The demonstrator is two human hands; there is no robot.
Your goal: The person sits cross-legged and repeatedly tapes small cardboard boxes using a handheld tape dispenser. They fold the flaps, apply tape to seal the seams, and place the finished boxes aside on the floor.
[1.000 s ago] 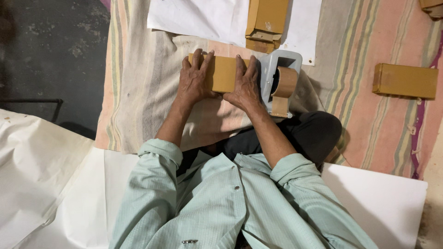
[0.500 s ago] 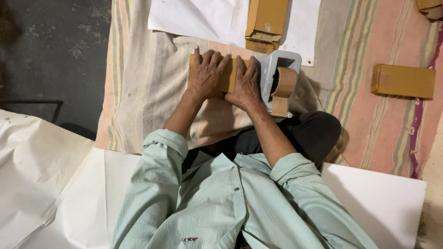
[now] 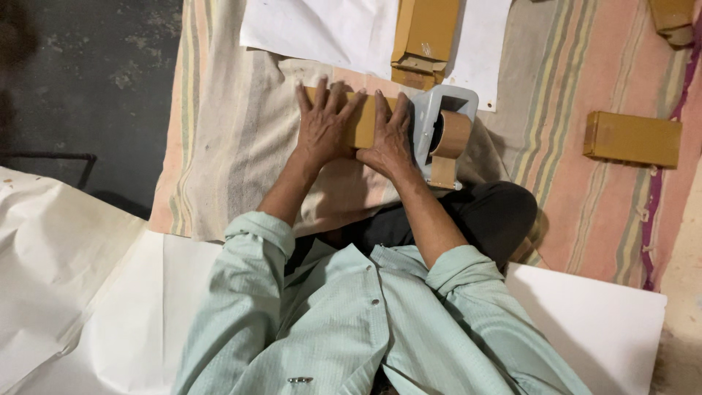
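Observation:
A long brown cardboard box (image 3: pixel 364 121) lies on the striped cloth (image 3: pixel 227 139) in front of me. My left hand (image 3: pixel 324 130) rests palm down on its left part, fingers spread and reaching over the far edge. My right hand (image 3: pixel 391 137) presses on the right part in the same way. Only a strip of the box shows between the hands. A grey tape dispenser (image 3: pixel 447 110) with a roll of brown tape stands right beside my right hand, touching the box's right end.
A second brown box (image 3: pixel 428 33) lies on white paper (image 3: pixel 329 29) just beyond. A third box (image 3: pixel 632 137) lies to the right, and another (image 3: pixel 673 14) at the top right corner. White sheets (image 3: pixel 58 249) cover the near left; a white board (image 3: pixel 592 329) lies near right.
My left hand has slid a little to the right along the top of the box. The right hand and the tape dispenser have stayed put.

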